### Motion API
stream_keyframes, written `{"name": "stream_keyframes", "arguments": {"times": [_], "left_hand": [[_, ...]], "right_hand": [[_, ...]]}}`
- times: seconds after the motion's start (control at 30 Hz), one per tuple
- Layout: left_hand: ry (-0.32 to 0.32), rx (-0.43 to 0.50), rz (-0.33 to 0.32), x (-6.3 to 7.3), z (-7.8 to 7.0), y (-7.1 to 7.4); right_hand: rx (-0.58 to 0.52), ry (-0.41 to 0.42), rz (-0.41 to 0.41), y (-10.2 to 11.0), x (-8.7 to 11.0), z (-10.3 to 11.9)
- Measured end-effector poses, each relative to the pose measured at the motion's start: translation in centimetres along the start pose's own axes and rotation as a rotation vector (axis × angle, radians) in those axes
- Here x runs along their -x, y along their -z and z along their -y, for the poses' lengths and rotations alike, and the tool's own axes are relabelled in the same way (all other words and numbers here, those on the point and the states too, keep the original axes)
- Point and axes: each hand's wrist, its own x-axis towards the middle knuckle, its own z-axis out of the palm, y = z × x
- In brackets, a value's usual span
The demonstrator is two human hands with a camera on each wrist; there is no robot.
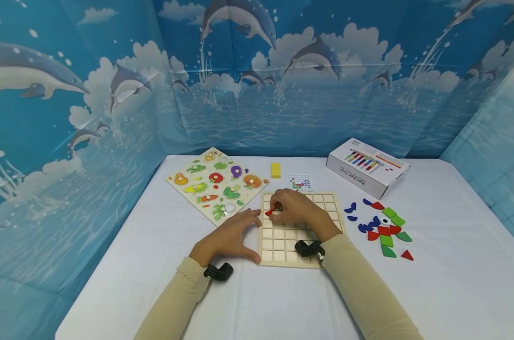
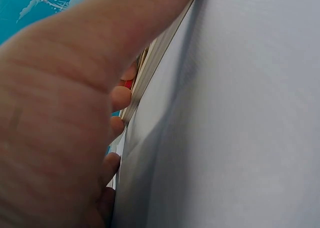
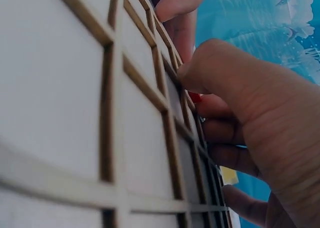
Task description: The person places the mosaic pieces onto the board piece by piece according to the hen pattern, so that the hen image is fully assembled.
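Note:
A square wooden grid board (image 1: pixel 279 257) lies on the table, its raised slats forming rows of shallow square cells. Over its upper left cells, my right hand (image 1: pixel 297 208) pinches a small red puzzle piece (image 1: pixel 268 213) between thumb and fingers. The same red piece (image 3: pixel 194 96) shows partly behind the fingers in the right wrist view. My left hand (image 1: pixel 235 236) is spread along the board's left side, thumb at the lower corner and fingertips higher up the edge. In the left wrist view, the left hand (image 2: pixel 65 113) covers much of the board's side.
Loose blue, red and green pieces (image 1: pixel 386 241) lie right of the board. A vegetable puzzle board (image 1: pixel 206 176) sits behind the left hand. Beyond the grid are a patterned card (image 1: pixel 299 182) and a yellow block (image 1: pixel 275 170). A white box (image 1: pixel 367 166) stands back right.

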Motion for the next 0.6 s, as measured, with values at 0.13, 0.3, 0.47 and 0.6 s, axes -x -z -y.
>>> {"name": "stream_keyframes", "arguments": {"times": [0.13, 0.3, 0.47, 0.6], "left_hand": [[0.016, -0.004, 0.009, -0.04, -0.02, -0.05], [0.019, 0.002, 0.015, -0.04, -0.12, -0.05], [0.02, 0.002, 0.012, -0.07, -0.14, -0.04], [0.018, -0.001, 0.009, -0.03, -0.1, -0.02]], "right_hand": [[-0.008, -0.006, 0.015, 0.19, 0.04, 0.26], [-0.012, -0.034, 0.049, 0.44, 0.0, 0.53], [-0.041, -0.039, 0.047, 0.57, 0.07, 0.68], [-0.053, -0.032, 0.041, 0.58, 0.07, 0.79]]}}
